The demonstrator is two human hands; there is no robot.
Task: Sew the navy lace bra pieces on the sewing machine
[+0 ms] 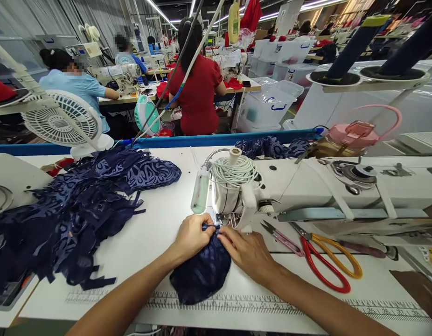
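A navy patterned fabric piece (204, 270) lies on the white table in front of the sewing machine (233, 198), its top edge at the needle area. My left hand (195, 235) pinches that edge between thumb and fingers, just left of the presser foot. From the right, my right hand (246, 249) holds the same edge with thumb and fingertips, close beside the left one. The fabric hangs down between my wrists, flat on the table. Exactly how the edge sits under the foot is hidden by the fingers and machine head.
A heap of navy fabric pieces (86, 210) covers the left side. Pink snips (284, 239) and red-and-yellow-handled scissors (324, 254) lie right of my right hand. A printed ruler (258, 304) runs along the front. Other people sit at machines beyond the blue edge (202, 140).
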